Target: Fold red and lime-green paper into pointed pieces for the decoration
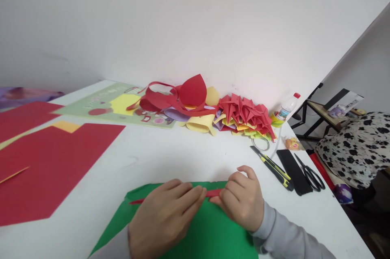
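Note:
A narrow red folded paper strip lies across the far part of a green paper sheet. My left hand is closed over the middle of the strip, fingers together; one pointed end sticks out to its left. The strip's right end is pinched between the thumb and fingers of my right hand, which hides that end. Both hands are over the green sheet, a short stretch of red showing between them.
Large red sheets lie at left. Along the wall are red paper pieces, folded red paper stars and a bottle. A tape roll, utility knife, black phone-like slab and scissors lie near the right edge.

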A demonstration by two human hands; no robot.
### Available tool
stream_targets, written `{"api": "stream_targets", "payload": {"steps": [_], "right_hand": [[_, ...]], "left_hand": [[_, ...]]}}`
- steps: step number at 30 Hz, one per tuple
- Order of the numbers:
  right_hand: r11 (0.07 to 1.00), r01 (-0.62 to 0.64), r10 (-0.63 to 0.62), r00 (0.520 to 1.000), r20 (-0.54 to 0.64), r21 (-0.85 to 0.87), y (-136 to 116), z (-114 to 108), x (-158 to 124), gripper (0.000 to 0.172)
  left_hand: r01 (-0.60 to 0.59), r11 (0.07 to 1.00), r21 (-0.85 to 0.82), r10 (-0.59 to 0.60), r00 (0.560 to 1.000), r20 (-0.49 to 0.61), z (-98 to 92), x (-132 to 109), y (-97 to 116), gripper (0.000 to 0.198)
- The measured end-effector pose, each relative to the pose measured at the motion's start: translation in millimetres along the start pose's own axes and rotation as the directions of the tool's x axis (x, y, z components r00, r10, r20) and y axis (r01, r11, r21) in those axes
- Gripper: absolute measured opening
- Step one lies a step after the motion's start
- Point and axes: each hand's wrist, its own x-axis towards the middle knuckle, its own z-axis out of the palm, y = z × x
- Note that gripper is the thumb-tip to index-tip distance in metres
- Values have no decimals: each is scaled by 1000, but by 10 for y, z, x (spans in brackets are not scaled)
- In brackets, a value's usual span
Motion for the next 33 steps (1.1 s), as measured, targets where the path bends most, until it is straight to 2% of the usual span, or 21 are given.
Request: {"api": "stream_targets", "payload": {"steps": [3,9,12,16,22,26,33], "right_hand": [[999,-36,36,999,-10,35,17,1,-7,37],[969,-150,140,988,63,194,36,-8,-4,18],[955,-156,155,988,22,252,49,4,-5,9],[927,-170,187,982,-18,335,60,14,6,9],[869,-221,244,970,5,442,29,37,5,10],[777,-300,337,941,37,554,5,79,-18,8],[553,-482,540,829,149,680,11,154,-52,20]], "left_hand": [[-5,1000,21,5,1000,-10,5,-14,-15,29],[2,999,45,-2,1000,-10,14,-50,-66,29],[36,998,56,-34,999,-43,30,-58,-85,29],[35,998,55,-33,999,-38,31,-21,-79,30],[27,1000,5,-27,999,-39,18,26,-34,31],[60,997,-46,-62,997,-46,5,23,-13,28],[120,989,-85,-124,991,-41,20,1,-4,27]]}}
